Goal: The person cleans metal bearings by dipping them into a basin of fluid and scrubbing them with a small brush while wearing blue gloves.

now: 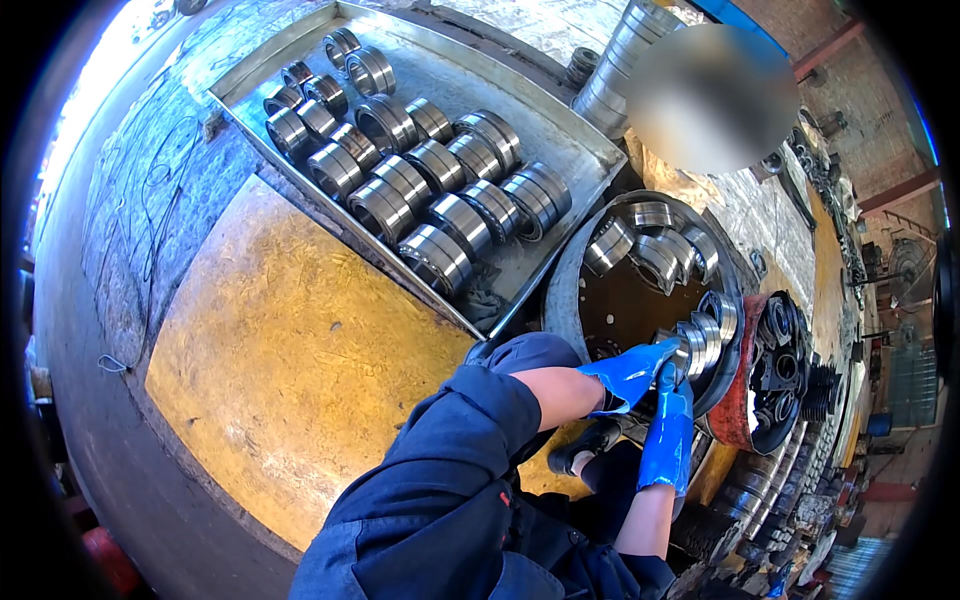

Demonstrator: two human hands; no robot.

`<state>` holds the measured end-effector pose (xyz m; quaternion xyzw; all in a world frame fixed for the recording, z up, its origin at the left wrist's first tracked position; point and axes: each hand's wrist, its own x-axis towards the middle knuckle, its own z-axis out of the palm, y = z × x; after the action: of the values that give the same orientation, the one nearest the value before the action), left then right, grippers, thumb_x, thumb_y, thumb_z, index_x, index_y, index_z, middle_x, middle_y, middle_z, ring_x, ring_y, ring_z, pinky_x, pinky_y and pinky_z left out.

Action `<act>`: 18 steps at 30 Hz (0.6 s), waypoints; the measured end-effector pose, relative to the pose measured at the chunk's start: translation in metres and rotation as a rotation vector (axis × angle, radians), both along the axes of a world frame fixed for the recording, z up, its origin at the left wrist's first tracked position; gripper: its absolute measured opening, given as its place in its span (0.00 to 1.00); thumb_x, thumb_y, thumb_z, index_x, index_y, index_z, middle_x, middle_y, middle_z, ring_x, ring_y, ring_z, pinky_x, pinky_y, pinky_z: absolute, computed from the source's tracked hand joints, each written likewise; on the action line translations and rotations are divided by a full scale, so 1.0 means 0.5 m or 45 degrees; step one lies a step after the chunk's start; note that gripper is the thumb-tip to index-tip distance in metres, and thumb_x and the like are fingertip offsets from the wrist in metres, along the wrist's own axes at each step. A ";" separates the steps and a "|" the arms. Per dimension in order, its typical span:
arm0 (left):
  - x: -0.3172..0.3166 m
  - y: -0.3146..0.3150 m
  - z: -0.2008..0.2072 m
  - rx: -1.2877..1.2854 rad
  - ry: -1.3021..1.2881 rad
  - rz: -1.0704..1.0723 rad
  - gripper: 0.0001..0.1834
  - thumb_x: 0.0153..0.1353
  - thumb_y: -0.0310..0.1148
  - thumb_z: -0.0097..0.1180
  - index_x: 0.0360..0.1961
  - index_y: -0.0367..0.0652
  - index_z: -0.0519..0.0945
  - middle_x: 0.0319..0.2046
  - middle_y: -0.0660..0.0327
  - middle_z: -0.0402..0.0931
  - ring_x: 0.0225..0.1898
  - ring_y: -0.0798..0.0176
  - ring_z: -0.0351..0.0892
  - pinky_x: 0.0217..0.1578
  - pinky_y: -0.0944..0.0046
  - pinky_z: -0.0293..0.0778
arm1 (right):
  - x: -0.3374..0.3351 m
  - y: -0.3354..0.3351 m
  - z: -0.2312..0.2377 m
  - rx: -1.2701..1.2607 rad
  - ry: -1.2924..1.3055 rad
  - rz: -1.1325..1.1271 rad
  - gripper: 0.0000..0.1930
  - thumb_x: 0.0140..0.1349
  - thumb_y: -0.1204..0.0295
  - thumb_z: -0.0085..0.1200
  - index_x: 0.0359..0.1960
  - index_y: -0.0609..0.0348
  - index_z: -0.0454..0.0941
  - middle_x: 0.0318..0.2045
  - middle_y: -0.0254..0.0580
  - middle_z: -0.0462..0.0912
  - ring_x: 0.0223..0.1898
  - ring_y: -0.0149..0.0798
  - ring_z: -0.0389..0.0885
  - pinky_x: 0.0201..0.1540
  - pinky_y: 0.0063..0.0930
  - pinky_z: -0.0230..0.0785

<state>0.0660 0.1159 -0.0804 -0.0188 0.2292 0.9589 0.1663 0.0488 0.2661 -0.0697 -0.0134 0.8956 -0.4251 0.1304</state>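
In the near right part of the round tub (566,292), a row of shiny metal rings (708,332) is leaned together, and its nearest end is met by both gloved hands. The left hand (648,368) is laid against the end ring from the left, and the right hand (673,400) is brought up just below it, the two almost touching. Whether the fingers of either are clamped on the ring or merely rested against it cannot be told, since the grip is hidden by the blue gloves and the metal. More rings (656,262) are seen at the far side of the tub, around brown liquid (625,305). Many similar rings are set out in the shallow metal tray (455,75) to the left, and dark parts are held in the red drum (737,402) to the right. The rings can be judged heavy for their size, stiff and hard, and probably slippery if wetted by the liquid. A hold is best taken around the outer band from opposite sides, with both hands, so that the smooth faces are not scraped together and the fingers are not pinched between neighbours.
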 end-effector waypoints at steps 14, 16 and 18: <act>0.002 0.001 0.013 -0.009 -0.023 -0.004 0.21 0.73 0.50 0.46 0.42 0.43 0.82 0.35 0.65 0.80 0.37 0.69 0.75 0.46 0.65 0.69 | -0.028 0.034 -0.034 0.030 0.003 0.055 0.35 0.69 0.45 0.51 0.63 0.65 0.71 0.54 0.45 0.80 0.54 0.39 0.77 0.59 0.34 0.68; 0.002 0.000 0.010 -0.029 -0.009 -0.010 0.21 0.73 0.50 0.46 0.43 0.44 0.82 0.36 0.65 0.80 0.38 0.69 0.75 0.46 0.65 0.69 | -0.029 0.040 -0.036 0.010 -0.012 0.040 0.35 0.69 0.45 0.51 0.63 0.65 0.72 0.53 0.45 0.80 0.53 0.39 0.77 0.58 0.34 0.69; 0.004 0.000 -0.001 -0.051 -0.002 -0.031 0.20 0.74 0.47 0.46 0.45 0.43 0.82 0.36 0.65 0.81 0.39 0.71 0.77 0.46 0.67 0.71 | -0.021 0.038 -0.041 -0.071 -0.052 0.011 0.34 0.69 0.46 0.51 0.62 0.65 0.72 0.52 0.45 0.81 0.52 0.39 0.78 0.57 0.34 0.69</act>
<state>0.0682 0.1160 -0.0808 -0.0201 0.2482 0.9521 0.1776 0.0381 0.2853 -0.0901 -0.0120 0.8805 -0.4496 0.1501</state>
